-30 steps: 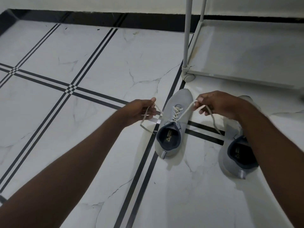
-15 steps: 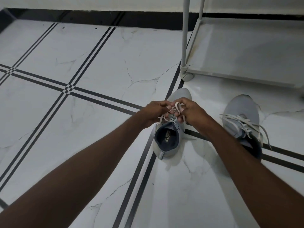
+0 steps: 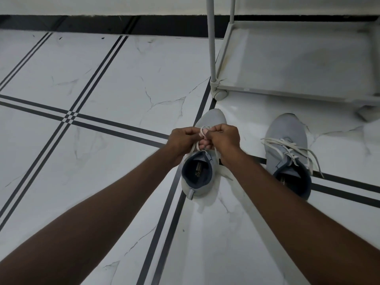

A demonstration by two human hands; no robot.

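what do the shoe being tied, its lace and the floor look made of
Shoe: soft grey fabric, likely knit or mesh, matte; dark padded lining.
Lace: flat pale woven cord, perhaps cotton or polyester.
Floor: glossy marble-look tile, grey veins, black inlaid lines; real stone or ceramic, cannot tell.

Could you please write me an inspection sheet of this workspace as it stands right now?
Surface: white marble-look tiled floor with black double stripes; no spills seen.
Job's things: grey shoe stands on the floor, toe pointing away; its pale lace is looped between the hands above the tongue.
Clutter: second grey shoe to the right, its laces splayed loose.
Grippers (hands): left hand and right hand close together, fingers curled, each pinching the lace.
Cables: nothing seen.
Surroundings: white rack on a castor beyond the shoes; black skirting along the wall.
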